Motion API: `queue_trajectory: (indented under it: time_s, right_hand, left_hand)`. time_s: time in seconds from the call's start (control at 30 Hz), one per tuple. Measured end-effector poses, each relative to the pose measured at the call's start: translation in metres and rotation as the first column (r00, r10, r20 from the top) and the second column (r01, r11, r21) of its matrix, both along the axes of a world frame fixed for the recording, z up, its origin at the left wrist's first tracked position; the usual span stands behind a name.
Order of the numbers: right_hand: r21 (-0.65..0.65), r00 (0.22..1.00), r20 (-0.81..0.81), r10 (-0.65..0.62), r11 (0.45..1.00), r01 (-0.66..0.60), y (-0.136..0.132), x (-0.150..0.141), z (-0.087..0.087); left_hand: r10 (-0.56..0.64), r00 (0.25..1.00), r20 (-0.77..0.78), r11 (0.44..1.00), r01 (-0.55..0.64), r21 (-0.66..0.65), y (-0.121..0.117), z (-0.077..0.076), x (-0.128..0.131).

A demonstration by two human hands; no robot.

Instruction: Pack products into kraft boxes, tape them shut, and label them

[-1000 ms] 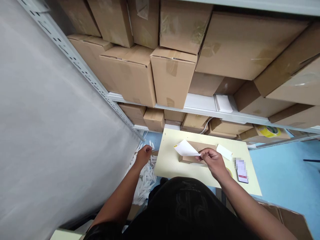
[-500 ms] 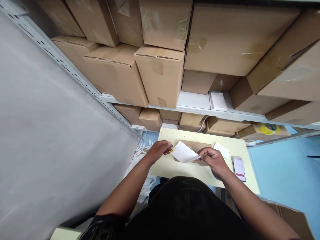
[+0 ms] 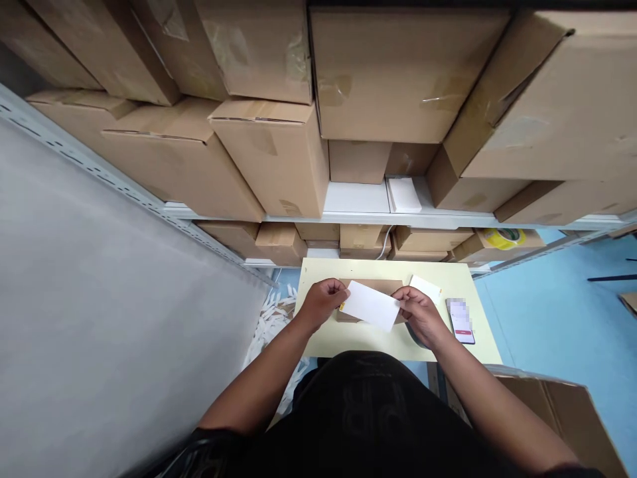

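Note:
A white rectangular label sheet [image 3: 371,305] is stretched flat between my two hands above a small brown cardboard box [image 3: 375,285]. My left hand [image 3: 323,303] pinches its left end, where a bit of yellow shows. My right hand [image 3: 417,311] pinches its right end. The box lies on a pale yellow table [image 3: 343,335], mostly hidden under the sheet and my hands.
A second white label [image 3: 425,288] and a phone [image 3: 460,320] lie on the table to the right. White paper strips [image 3: 271,318] litter the floor at the left. Shelves stacked with cardboard boxes [image 3: 279,156] rise behind. An open carton [image 3: 562,405] stands at lower right.
My left hand came up from the paper strips on the floor and took the sheet's left end. The sheet, first curled in my right hand alone, is now held flat by both.

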State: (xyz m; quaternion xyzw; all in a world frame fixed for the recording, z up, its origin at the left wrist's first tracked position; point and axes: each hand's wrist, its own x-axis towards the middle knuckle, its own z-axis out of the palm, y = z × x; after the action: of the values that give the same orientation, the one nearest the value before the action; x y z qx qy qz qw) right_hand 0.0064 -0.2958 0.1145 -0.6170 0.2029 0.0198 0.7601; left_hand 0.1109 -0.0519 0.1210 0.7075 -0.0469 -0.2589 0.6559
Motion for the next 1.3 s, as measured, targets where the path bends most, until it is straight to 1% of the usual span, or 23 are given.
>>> queue_trajectory:
  time_s: [0.07,0.17,0.27,0.37,0.43,0.57,0.63,0.7,0.77,0.8,0.87,0.93,0.97,1.0,1.03,1.07,1.1,1.13,1.2,1.23,1.27,1.3]
  right_hand:
    - [-0.08,0.998,-0.014,-0.066,0.995,0.065,-0.003,0.004,-0.013]
    - [-0.251,0.995,-0.005,-0.095,0.964,0.091,-0.01,0.015,-0.04]
    - [-0.411,0.997,-0.018,-0.077,0.909,0.063,-0.018,0.027,-0.068]
    - [-0.556,0.997,-0.053,-0.052,0.831,0.014,-0.024,0.036,-0.088]
    - [-0.657,0.998,-0.064,-0.017,0.753,-0.029,-0.025,0.041,-0.097]
    - [-0.824,0.993,-0.068,0.095,0.556,-0.11,-0.022,0.046,-0.112]
    - [-0.887,0.982,-0.064,0.177,0.441,-0.138,-0.019,0.047,-0.12]
    - [-0.938,0.964,-0.067,0.256,0.312,-0.148,-0.016,0.047,-0.126]
    - [-0.97,0.951,-0.082,0.298,0.195,-0.144,-0.014,0.046,-0.129]
    - [-0.979,0.949,-0.091,0.301,0.148,-0.141,-0.013,0.045,-0.13]
    - [-0.987,0.953,-0.107,0.285,0.083,-0.136,-0.012,0.043,-0.128]
    - [-0.99,0.963,-0.111,0.246,0.057,-0.129,-0.014,0.041,-0.126]
    - [-0.991,0.97,-0.106,0.22,0.06,-0.122,-0.016,0.04,-0.125]
    - [-0.991,0.978,-0.091,0.186,0.075,-0.107,-0.019,0.038,-0.126]
    - [-0.991,0.988,-0.066,0.143,0.109,-0.082,-0.022,0.036,-0.127]
    - [-0.985,0.996,-0.033,0.087,0.163,-0.046,-0.025,0.033,-0.129]
    - [-0.97,1.0,-0.003,0.019,0.241,-0.008,-0.029,0.028,-0.131]
    - [-0.939,0.998,0.008,-0.055,0.342,0.026,-0.032,0.023,-0.134]
    - [-0.82,0.986,-0.049,-0.162,0.57,0.053,-0.037,0.01,-0.14]
    - [-0.742,0.978,-0.102,-0.182,0.669,0.047,-0.037,0.003,-0.142]
    - [-0.667,0.97,-0.152,-0.189,0.744,0.04,-0.037,-0.005,-0.143]
    - [-0.605,0.963,-0.189,-0.192,0.795,0.04,-0.035,-0.011,-0.143]
  left_hand:
    - [0.025,1.0,-0.007,0.999,-0.025,0.026,-0.008,-0.011,-0.003]
    - [0.061,0.998,-0.029,0.993,-0.057,0.104,-0.019,-0.033,-0.007]
    - [0.072,0.997,-0.013,0.973,-0.067,0.221,-0.027,-0.056,-0.009]
    - [0.042,0.999,0.031,0.93,-0.051,0.365,-0.033,-0.074,-0.008]
    - [0.006,0.997,0.074,0.884,-0.04,0.466,-0.036,-0.082,-0.006]
    - [-0.076,0.987,0.139,0.78,-0.029,0.626,-0.042,-0.095,0.0]
    - [-0.14,0.977,0.16,0.714,-0.012,0.7,-0.044,-0.1,0.002]
    - [-0.217,0.959,0.181,0.648,0.003,0.762,-0.047,-0.104,0.002]
    - [-0.279,0.942,0.185,0.596,0.019,0.802,-0.049,-0.106,0.002]
    - [-0.297,0.938,0.181,0.58,0.026,0.814,-0.05,-0.107,0.003]
    - [-0.309,0.934,0.179,0.566,0.029,0.824,-0.051,-0.106,0.003]
    - [-0.298,0.933,0.202,0.575,0.006,0.818,-0.048,-0.106,0.003]
    - [-0.283,0.934,0.218,0.585,-0.013,0.811,-0.046,-0.106,0.004]
    - [-0.263,0.934,0.24,0.599,-0.036,0.8,-0.042,-0.107,0.003]
    - [-0.236,0.935,0.264,0.618,-0.065,0.784,-0.037,-0.108,0.003]
    - [-0.201,0.937,0.286,0.643,-0.095,0.76,-0.032,-0.11,0.002]
    - [-0.154,0.941,0.3,0.677,-0.121,0.726,-0.027,-0.113,0.0]
    - [-0.101,0.951,0.292,0.718,-0.134,0.683,-0.021,-0.117,-0.003]
    - [-0.011,0.981,0.194,0.811,-0.104,0.576,-0.013,-0.124,-0.01]
    - [0.011,0.993,0.116,0.854,-0.07,0.515,-0.01,-0.127,-0.014]
    - [0.018,0.999,0.043,0.89,-0.036,0.454,-0.007,-0.129,-0.018]
    - [0.018,1.0,-0.011,0.916,-0.012,0.402,-0.006,-0.131,-0.022]
